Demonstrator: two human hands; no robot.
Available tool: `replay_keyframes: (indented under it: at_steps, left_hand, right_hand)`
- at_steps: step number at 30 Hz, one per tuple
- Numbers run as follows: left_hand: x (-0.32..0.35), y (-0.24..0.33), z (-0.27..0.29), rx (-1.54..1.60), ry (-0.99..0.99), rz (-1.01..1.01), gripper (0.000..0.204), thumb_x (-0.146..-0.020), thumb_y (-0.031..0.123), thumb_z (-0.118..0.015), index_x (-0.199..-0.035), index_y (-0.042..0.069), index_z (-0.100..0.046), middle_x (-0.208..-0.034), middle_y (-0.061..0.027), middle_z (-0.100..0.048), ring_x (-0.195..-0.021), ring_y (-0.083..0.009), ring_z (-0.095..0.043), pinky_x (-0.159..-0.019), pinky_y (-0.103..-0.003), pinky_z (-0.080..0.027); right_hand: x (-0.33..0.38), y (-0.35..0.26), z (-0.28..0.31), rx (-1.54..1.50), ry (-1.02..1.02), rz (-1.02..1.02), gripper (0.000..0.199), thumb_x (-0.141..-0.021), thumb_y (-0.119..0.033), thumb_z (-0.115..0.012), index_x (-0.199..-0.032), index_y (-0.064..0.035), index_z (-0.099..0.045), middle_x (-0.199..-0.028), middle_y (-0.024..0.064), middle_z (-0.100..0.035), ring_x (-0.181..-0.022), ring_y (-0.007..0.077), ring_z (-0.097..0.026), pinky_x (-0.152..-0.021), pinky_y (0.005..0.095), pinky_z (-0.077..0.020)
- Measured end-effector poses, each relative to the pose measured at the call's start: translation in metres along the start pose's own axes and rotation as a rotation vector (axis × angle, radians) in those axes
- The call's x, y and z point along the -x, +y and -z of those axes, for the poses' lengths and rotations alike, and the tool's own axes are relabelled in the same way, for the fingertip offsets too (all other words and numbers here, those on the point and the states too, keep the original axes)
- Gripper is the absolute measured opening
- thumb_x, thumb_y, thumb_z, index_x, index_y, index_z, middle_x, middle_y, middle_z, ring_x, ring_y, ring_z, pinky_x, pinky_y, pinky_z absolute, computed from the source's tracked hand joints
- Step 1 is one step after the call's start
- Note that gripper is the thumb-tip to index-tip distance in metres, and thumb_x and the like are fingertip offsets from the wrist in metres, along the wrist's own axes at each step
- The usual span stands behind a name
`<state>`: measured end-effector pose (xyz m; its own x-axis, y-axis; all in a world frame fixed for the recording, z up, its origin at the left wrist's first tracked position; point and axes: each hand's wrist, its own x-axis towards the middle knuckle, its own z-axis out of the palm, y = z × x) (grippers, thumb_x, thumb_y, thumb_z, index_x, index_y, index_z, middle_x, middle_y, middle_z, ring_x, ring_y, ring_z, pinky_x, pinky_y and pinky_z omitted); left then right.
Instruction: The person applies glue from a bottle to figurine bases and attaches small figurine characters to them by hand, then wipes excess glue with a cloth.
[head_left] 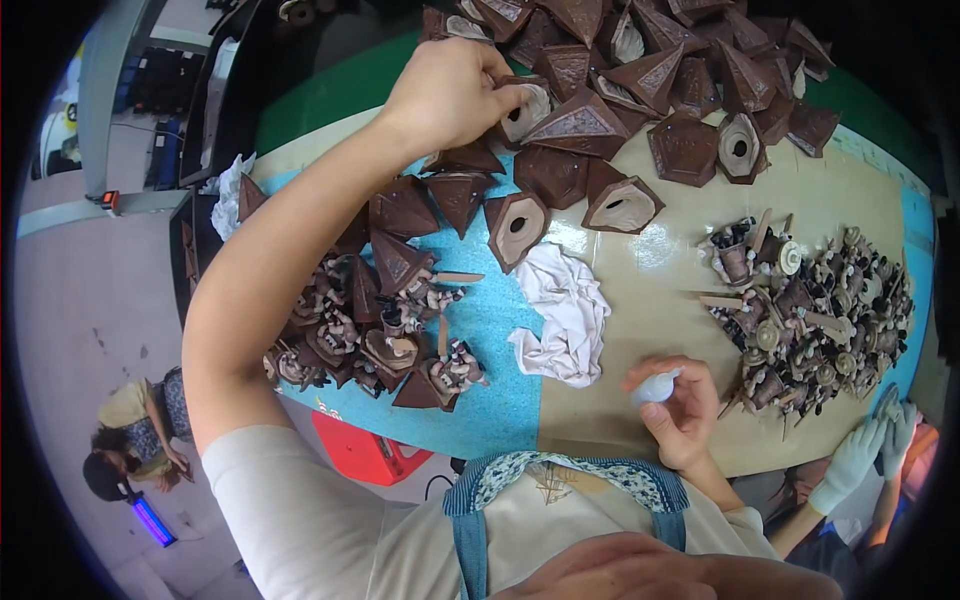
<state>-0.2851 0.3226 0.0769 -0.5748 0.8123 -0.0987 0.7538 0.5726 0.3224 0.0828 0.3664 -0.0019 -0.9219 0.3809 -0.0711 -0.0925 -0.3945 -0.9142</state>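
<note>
My left hand (450,92) reaches far across the table and grips a brown pyramid-shaped cone piece (528,108) with a pale hollow inside, at the near edge of a big heap of the same brown pieces (650,70). My right hand (680,405) rests close to my body at the table's front edge, fingers curled around a small pale lump (655,386). A crumpled white cloth (565,310) lies between my two hands.
A pile of small brown and cream assembled figures (380,330) sits left on the blue mat (500,390). Another pile of small parts (815,310) lies right on the tan tabletop (650,300). A co-worker's white-gloved hand (860,455) is lower right. A person crouches on the floor (135,435) left.
</note>
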Motion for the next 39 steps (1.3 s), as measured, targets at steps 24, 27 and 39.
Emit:
replay_keyframes:
  at_steps: [24,27,39]
  left_hand:
    - [0.413,-0.044,0.040,1.260,0.780,0.648,0.017,-0.085,0.014,-0.069,-0.096,0.002,-0.065,-0.073,-0.0022,-0.063,-0.047,-0.0035,-0.051,-0.039,-0.018,-0.039]
    - [0.457,-0.076,0.020,1.187,0.845,0.877,0.017,-0.084,0.015,-0.069,-0.093,0.001,-0.065,-0.071,-0.0021,-0.063,-0.046,-0.0033,-0.049,-0.038,-0.017,-0.038]
    - [0.493,-0.180,0.002,1.115,0.680,1.195,0.025,-0.081,0.022,-0.074,-0.079,-0.002,-0.066,-0.059,-0.0004,-0.056,-0.045,-0.0053,-0.046,-0.039,-0.021,-0.037]
  right_hand:
    - [-0.005,0.026,0.011,0.141,0.049,0.245,0.037,-0.086,-0.006,-0.060,-0.119,0.0015,-0.044,-0.112,0.0167,-0.053,-0.100,0.0252,-0.056,-0.087,0.0386,-0.0482]
    - [-0.006,0.027,0.015,0.181,0.018,0.253,0.036,-0.089,-0.005,-0.058,-0.121,0.0016,-0.044,-0.115,0.0148,-0.054,-0.101,0.0236,-0.056,-0.089,0.0381,-0.0474]
    - [-0.007,0.023,0.010,0.265,0.053,0.224,0.038,-0.089,-0.009,-0.060,-0.121,0.0034,-0.043,-0.111,0.0188,-0.058,-0.095,0.0244,-0.059,-0.088,0.0374,-0.0486]
